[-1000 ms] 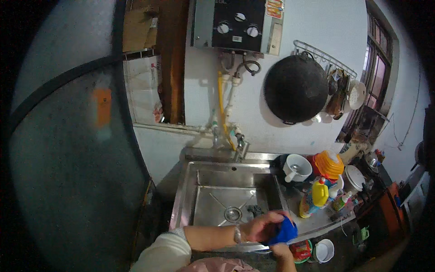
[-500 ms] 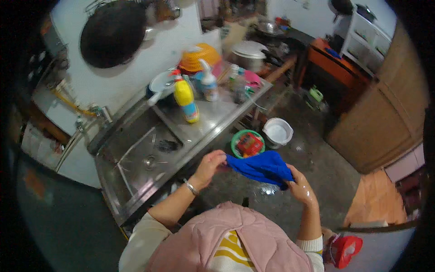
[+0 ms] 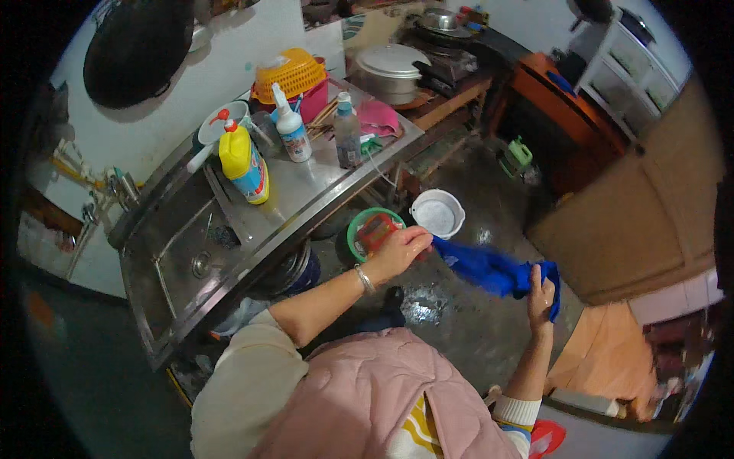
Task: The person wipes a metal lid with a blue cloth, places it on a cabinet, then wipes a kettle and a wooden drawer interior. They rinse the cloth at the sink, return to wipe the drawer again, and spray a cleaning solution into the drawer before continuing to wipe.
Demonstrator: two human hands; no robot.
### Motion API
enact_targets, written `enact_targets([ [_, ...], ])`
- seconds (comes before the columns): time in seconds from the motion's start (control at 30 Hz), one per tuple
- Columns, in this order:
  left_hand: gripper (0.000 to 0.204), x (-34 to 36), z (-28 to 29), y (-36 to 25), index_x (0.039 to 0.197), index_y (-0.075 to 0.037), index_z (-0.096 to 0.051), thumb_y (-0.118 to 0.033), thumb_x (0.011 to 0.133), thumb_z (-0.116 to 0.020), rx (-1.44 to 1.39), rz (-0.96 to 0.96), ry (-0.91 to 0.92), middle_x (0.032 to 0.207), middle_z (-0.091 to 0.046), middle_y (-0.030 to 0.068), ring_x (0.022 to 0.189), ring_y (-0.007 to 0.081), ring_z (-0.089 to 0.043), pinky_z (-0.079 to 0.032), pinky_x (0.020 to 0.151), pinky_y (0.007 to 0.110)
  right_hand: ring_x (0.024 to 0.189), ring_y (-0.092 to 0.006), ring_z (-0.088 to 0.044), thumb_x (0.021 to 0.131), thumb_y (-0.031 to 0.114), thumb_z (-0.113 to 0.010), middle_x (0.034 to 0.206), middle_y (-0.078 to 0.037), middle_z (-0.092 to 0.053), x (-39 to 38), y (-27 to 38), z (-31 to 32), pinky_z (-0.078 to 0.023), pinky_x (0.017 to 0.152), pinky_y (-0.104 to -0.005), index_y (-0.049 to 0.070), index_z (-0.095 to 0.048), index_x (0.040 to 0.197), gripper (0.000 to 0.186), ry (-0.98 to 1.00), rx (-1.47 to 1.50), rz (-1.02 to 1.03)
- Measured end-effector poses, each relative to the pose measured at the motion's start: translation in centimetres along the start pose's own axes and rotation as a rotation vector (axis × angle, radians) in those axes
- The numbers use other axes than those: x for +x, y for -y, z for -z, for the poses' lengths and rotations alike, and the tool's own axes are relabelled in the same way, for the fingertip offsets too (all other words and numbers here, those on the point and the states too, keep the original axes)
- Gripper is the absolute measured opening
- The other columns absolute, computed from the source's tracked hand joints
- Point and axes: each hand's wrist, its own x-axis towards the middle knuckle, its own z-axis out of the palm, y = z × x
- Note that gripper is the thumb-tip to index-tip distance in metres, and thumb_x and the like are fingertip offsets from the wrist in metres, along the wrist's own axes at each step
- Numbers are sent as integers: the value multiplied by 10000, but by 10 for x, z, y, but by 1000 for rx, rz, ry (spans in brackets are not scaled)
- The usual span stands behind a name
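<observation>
A blue cloth [image 3: 478, 266] is stretched between my two hands over the concrete floor. My left hand [image 3: 399, 252] grips its left end with bent fingers, in front of a green basin [image 3: 355, 239] that has red packets in it. My right hand [image 3: 541, 300], farther right, has the other end bunched in its grip. The middle of the cloth is smeared by motion.
The steel sink [image 3: 168, 275] and drainboard [image 3: 294, 191] run along the left, holding bottles, a yellow colander [image 3: 287, 76] and pots. A white bucket [image 3: 436, 213] stands on the floor. An orange desk [image 3: 527, 84] and a brown board [image 3: 604, 229] are at the right.
The view has swung from facing the sink to looking right over the floor. The cloth went from bunched to stretched out, and my hands have moved farther rightward in view.
</observation>
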Motion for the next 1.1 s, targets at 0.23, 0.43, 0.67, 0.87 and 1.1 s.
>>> enact_targets([
  [0.23, 164, 90, 31, -16, 851, -102, -554, -248, 901, -498, -874, -17, 96, 816, -453, -37, 789, 101, -507, -453, 814, 307, 802, -188, -569, 951, 451, -416, 916, -88, -592, 131, 36, -8, -460, 703, -297, -20, -587, 974, 502, 16, 395, -37],
  [0.43, 240, 147, 20, -46, 1029, -98, -522, -312, 921, -532, -295, 21, 57, 803, -485, -45, 751, 58, -474, -419, 701, 228, 816, -129, -530, 935, 334, -517, 927, -47, -590, 200, 101, -37, -436, 744, -278, -9, -587, 981, 353, -13, 162, 255],
  [0.67, 697, 193, 11, -84, 1387, -55, -271, -256, 849, -666, -82, -355, 150, 1244, -485, 77, 1122, 137, -453, -355, 989, 304, 852, -144, -558, 845, 208, -612, 956, -51, -601, 220, 199, -100, -445, 787, -288, -4, -575, 1042, 292, 672, 216, 434],
  [0.87, 639, 172, 4, -136, 1395, -71, -281, -94, 855, -623, -308, -407, -148, 1300, -463, 45, 1157, 130, -453, -358, 1017, 325, 919, -136, -564, 840, 167, -610, 1034, -65, -610, 239, 244, -122, -446, 829, -274, -19, -539, 1157, 375, 929, 73, 411],
  [1.1, 470, 96, 42, -205, 1304, -59, -387, -157, 874, -549, -385, -387, -547, 1198, -545, 111, 1065, 209, -560, -460, 918, 384, 950, -152, -563, 898, 178, -575, 1119, -96, -585, 249, 248, -172, -457, 817, -283, 5, -481, 1238, 392, 1163, 50, 441],
])
